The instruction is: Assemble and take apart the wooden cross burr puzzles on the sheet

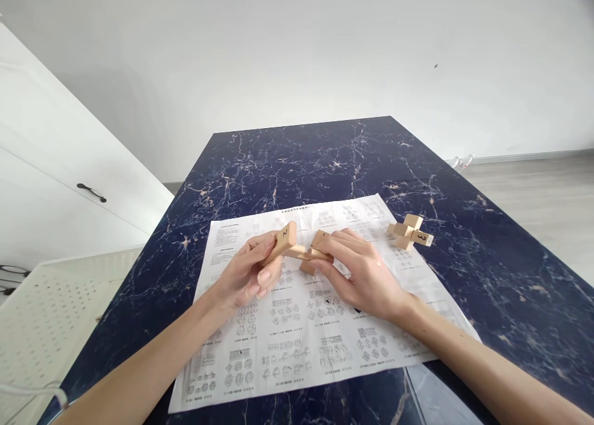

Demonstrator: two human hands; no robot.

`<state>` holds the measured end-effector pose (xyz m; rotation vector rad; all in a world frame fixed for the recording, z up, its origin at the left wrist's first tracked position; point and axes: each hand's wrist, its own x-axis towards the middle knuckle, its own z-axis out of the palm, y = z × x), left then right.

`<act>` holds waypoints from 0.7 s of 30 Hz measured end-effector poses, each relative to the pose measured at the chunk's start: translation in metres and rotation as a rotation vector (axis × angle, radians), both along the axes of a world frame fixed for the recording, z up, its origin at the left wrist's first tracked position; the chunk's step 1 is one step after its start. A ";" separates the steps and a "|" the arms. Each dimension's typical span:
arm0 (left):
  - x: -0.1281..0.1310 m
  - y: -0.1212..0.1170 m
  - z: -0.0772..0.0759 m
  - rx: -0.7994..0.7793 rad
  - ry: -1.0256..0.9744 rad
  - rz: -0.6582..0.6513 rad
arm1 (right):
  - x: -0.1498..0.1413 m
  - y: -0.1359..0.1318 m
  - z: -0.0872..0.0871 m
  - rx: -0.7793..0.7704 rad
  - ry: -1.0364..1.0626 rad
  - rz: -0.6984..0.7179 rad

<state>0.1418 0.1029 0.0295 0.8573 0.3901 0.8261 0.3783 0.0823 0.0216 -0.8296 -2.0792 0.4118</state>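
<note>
My left hand (253,267) grips a light wooden puzzle piece (284,242) marked with a 2, pinched between thumb and fingers. Crossed wooden puzzle pieces (309,265), one with a numeral 1 on top, are held by my right hand (357,267), its fingers bent over them. A thin wooden bar (295,250) spans the gap between the two hands; how it joins the pieces is partly hidden by my fingers. Both hands are above a printed instruction sheet (297,351) covered with small diagrams.
An assembled wooden cross puzzle (408,232) with a 3 on one arm stands on the sheet's right edge. Below lies a dark blue marble-patterned table (297,165). A white cabinet (69,146) and a perforated white surface (55,307) are at the left; a white wall rises behind.
</note>
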 end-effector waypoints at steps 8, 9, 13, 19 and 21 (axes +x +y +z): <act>-0.002 0.000 0.001 -0.037 -0.024 -0.018 | 0.000 0.000 0.002 -0.003 -0.009 0.010; -0.002 0.000 0.001 -0.045 -0.054 -0.044 | 0.000 0.000 0.002 -0.001 -0.005 0.012; -0.002 0.000 -0.001 -0.051 -0.142 -0.103 | -0.001 0.000 0.003 -0.007 0.011 0.026; -0.004 0.001 -0.004 -0.027 -0.162 -0.119 | -0.001 0.000 0.006 -0.002 0.008 0.043; -0.004 0.002 -0.005 -0.013 -0.158 -0.122 | 0.000 0.002 0.006 0.025 -0.001 0.046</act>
